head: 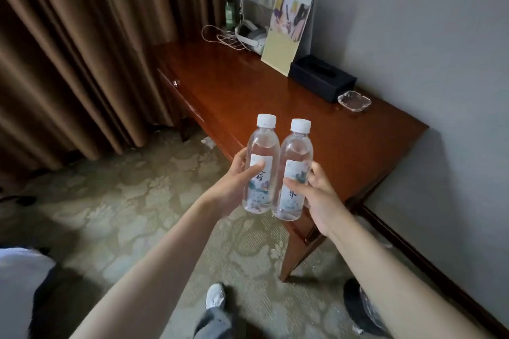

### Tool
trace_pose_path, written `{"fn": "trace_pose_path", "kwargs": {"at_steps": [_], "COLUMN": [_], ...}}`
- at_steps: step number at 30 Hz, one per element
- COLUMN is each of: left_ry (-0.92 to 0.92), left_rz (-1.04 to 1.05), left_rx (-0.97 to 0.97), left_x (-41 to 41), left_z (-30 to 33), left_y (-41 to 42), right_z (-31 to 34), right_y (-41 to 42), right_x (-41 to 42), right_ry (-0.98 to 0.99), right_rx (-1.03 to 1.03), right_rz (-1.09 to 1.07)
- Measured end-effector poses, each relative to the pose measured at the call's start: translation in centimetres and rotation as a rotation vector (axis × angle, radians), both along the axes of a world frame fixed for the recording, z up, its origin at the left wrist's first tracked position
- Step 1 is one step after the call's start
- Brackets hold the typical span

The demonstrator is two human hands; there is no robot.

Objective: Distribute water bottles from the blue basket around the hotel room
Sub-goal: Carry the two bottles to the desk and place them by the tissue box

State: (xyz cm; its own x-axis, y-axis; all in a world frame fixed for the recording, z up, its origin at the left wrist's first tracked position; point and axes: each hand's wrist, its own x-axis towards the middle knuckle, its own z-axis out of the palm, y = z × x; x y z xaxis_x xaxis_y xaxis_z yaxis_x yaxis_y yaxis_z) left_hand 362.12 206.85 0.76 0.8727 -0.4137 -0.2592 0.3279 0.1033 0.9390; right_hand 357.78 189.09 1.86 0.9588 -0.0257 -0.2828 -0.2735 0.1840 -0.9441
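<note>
I hold two clear water bottles with white caps and flowered labels, upright and side by side, in the air at the near edge of a wooden desk (275,96). My left hand (234,187) grips the left bottle (261,146) around its label. My right hand (319,195) grips the right bottle (296,154) the same way. The two bottles nearly touch. The blue basket is out of view.
On the desk along the grey wall stand a black tissue box (322,77), a glass ashtray (354,101), a leaning card (289,27), a white headset with cables (248,36) and a green bottle (230,15). Brown curtains (68,49) hang left. Patterned carpet below; white bedding (19,283) lower left.
</note>
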Motion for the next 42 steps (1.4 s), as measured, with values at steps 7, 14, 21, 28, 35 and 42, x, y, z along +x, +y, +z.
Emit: {"fn": "trace_pose_path", "kwargs": {"at_steps": [7,14,21,28,35,42], "left_ry": [0.061,0.021,0.062,0.011,-0.04,-0.124], "left_rz": [-0.208,-0.503,-0.688,-0.811,-0.871,-0.926], "left_rx": [0.025,0.032,0.021,0.161,0.213,0.238], "left_x": [10.8,19.4,24.5,30.7,34.5,37.4], "left_z": [-1.7,-1.7,-2.3,-2.6,-1.6,-2.8], "left_y": [-0.8,-6.0,-15.9,-25.8,-33.4,-38.8], "right_z": [-1.3,-1.1,-2.1,-4.1,-3.7,-4.6], "right_y": [0.1,-3.1,-10.2,-17.8,-23.7,-27.1], "right_x": [7.4,12.1,14.2,18.4,22.2,24.8], "right_ry": [0.081,0.095,0.088,0.08,0.076,0.131], "right_rx": [-0.041,-0.019,0.016,-0.003,-0.002,-0.079], "right_rz": [-0.17,-0.401,-0.62,-0.713,-0.815,-0.976]}}
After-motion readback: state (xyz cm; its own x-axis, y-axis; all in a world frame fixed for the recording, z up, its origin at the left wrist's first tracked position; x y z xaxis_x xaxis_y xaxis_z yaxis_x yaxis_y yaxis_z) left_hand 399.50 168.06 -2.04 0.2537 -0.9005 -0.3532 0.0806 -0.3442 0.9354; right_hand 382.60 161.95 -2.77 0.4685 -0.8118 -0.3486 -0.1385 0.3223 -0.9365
